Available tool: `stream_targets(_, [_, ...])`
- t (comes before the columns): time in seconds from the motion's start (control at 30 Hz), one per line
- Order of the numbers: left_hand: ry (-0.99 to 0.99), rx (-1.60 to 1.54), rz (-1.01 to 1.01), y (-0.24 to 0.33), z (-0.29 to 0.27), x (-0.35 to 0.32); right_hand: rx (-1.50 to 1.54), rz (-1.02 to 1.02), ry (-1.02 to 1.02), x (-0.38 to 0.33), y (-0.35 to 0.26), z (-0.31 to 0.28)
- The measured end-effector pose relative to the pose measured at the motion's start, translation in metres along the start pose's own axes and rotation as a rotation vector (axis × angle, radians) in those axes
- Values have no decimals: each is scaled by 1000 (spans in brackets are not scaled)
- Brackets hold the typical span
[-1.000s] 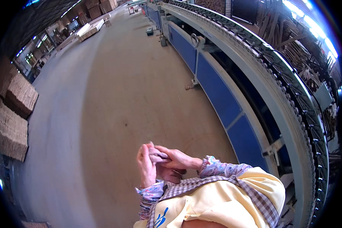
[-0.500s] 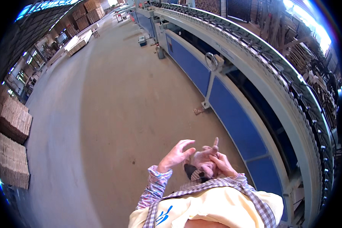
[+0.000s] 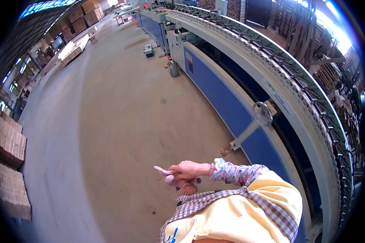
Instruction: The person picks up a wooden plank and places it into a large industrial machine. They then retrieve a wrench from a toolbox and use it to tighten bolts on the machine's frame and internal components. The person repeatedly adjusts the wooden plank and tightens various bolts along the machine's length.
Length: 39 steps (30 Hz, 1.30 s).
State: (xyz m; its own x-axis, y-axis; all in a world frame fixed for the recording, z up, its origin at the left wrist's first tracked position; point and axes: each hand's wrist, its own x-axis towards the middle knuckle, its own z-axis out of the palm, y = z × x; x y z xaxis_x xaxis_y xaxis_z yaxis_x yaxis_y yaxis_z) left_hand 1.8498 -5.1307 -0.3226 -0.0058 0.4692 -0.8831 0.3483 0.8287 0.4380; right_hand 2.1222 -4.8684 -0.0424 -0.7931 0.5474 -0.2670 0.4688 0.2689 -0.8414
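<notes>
My right hand (image 3: 190,169) reaches across in front of me, its arm in a floral sleeve (image 3: 235,171). Its fingers are closed on a pinkish work glove (image 3: 163,170), whose finger part points off to the left. Just under it is my left hand (image 3: 187,186), seen only around the wrist. The glove and my right hand cover the rest of it, so its fingers are hidden. The glove appears to be at or over the left hand, though how far on it sits I cannot tell. Below both hands is my checked apron (image 3: 202,202).
Along the right runs a long blue and grey machine (image 3: 219,97) with a chain track on top, a handwheel (image 3: 263,114) and a foot (image 3: 228,150) on the concrete floor. A container (image 3: 172,68) and a box (image 3: 149,51) stand beside it. Stacked boards (image 3: 10,188) line the left.
My right hand has swung left with the glove, up against my left hand, which was bare with fingers apart. The handwheel and container now appear nearer and lower in view.
</notes>
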Motion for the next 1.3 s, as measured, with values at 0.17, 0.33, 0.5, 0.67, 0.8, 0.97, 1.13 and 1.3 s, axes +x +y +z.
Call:
stream_targets(0.17, [-28,2,-87,106,-117,72,-32,-8,303,94,74,-74])
stream_targets(0.33, [30,-29,290,338,-250,169,428,178,462,139,89,-170])
stream_targets(0.5, [-181,-93,750,671,-309,201,718,106,843,225,129,-274])
stream_targets(0.67, [-310,-25,846,836,-309,220,503,96,847,337,144,-428])
stream_targets(0.8, [-130,-116,945,892,-350,244,493,23,657,452,141,-520])
stream_targets(0.97, [170,-645,740,937,-440,298,398,-120,289,616,139,-628])
stream_targets(1.13, [273,-589,777,1016,-565,362,102,-387,224,780,140,-725])
stream_targets(1.3, [278,-78,1033,1199,-670,443,498,-17,345,875,164,-849])
